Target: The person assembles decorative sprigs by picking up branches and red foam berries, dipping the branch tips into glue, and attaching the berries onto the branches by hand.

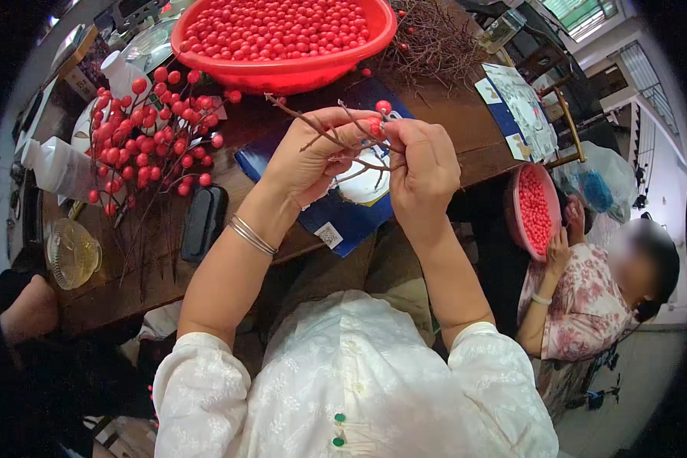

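Both my hands meet over a blue sheet (343,229) at the table's near edge. My left hand (313,153) is closed round a thin brown twig (320,131) with several bare side shoots, and a red berry (375,127) shows at its fingertips. Pinched at the same spot, my right hand (426,164) has its fingers on the twig by the berry. Another red berry (383,107) stands just above the fingertips. What lies between the fingertips is partly hidden.
A red basin (282,70) of red berries stands at the back, with a twig pile (435,46) to its right. Berry branches (149,145), a black case (204,223) and a glass bowl (74,254) are left. A seated person (588,298) holds a pink basin (517,217) at right.
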{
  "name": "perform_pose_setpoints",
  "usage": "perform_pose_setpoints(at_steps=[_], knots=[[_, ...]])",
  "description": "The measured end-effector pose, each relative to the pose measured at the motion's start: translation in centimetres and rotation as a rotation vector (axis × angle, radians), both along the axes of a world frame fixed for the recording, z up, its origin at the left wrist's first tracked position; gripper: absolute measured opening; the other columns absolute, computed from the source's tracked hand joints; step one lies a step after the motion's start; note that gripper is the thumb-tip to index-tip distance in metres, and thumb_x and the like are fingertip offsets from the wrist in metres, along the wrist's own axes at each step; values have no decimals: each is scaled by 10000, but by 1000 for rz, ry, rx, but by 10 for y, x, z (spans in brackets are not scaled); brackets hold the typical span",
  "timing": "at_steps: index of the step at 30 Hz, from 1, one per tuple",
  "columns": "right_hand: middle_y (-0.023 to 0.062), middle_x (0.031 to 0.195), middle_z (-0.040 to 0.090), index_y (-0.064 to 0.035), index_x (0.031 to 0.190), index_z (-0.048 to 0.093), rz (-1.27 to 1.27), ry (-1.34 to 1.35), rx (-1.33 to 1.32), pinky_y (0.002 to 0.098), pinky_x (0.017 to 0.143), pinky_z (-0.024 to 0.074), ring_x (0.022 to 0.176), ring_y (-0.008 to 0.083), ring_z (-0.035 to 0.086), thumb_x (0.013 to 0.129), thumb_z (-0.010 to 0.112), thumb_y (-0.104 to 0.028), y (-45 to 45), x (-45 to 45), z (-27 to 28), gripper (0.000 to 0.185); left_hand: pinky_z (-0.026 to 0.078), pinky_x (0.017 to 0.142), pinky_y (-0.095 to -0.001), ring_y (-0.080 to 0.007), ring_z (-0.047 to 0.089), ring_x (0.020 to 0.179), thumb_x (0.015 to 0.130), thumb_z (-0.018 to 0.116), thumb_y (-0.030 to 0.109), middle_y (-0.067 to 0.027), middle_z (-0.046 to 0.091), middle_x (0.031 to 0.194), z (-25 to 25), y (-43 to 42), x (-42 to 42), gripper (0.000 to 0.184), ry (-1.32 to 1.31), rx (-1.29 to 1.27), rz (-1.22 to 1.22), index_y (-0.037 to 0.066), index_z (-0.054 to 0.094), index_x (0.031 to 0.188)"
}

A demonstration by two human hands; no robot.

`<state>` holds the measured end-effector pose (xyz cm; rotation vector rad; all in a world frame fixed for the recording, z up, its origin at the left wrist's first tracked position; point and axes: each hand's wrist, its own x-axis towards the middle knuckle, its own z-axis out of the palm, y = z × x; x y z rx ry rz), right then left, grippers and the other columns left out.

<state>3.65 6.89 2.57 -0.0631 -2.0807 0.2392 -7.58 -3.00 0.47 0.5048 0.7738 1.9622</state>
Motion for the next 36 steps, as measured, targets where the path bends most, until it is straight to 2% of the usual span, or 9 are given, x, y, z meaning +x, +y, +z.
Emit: perform_pose_setpoints(at_steps=[7,11,13,14,16,21,26,32,36], knots=[[90,871,619,-16,956,622,44,42,9,312,612,456,681,228,542,667,611,60,6,-4,-5,299,256,424,-118,-7,381,508,809,696,92,-6,590,675,1,1,2,191,9,3,21,-13,667,966],[70,891,629,-3,954,631,106,-134,-315,244,587,446,675,143,540,734,564,99,7,6,8,251,256,393,-116,-19,386,487,876,627,115,-90,651,771,7,4,2,154,45,-25,53,-16,651,951],[55,904,631,-9,997,618,106,-232,-686,203,547,417,670,97,536,787,549,54,8,13,16,230,246,383,-120,-22,384,479,886,618,149,-86,642,755,5,2,0,165,57,-36,50,-9,647,924],[55,904,631,-9,997,618,102,-231,-685,203,547,417,670,97,536,787,549,54,10,15,22,230,237,372,-124,-24,382,471,896,609,183,-82,632,739,3,1,-3,188,72,-48,47,-2,642,896],[67,906,630,-11,1074,569,246,-241,-1205,163,509,392,642,83,542,814,536,32,16,17,33,266,218,351,-131,-29,378,456,916,590,250,-74,614,707,0,-1,-8,252,103,-72,40,13,634,841],[85,896,624,-11,1126,519,483,-242,-1387,148,480,388,621,89,550,827,532,-3,39,27,27,299,202,326,-145,-42,374,431,932,550,350,-62,575,663,-16,-3,-22,349,-42,-40,-29,37,600,788],[85,869,619,-14,1119,508,480,-193,-1490,146,466,378,601,93,548,878,509,-67,37,25,30,247,272,370,-143,-42,409,460,907,594,306,-51,578,680,-4,-1,-21,310,-199,-119,-14,6,608,829],[54,807,591,-35,1086,500,430,-243,-1456,170,483,402,646,96,571,889,518,-101,33,22,32,209,284,381,-138,-49,411,465,916,575,253,-53,576,705,13,3,-7,259,-235,-178,39,-4,609,901],[42,807,586,-37,1044,505,305,-281,-1349,176,527,421,659,95,562,895,503,-79,28,18,33,154,269,382,-138,-59,414,470,927,535,217,-39,554,703,4,0,-12,234,-42,-82,-20,-3,613,932]])
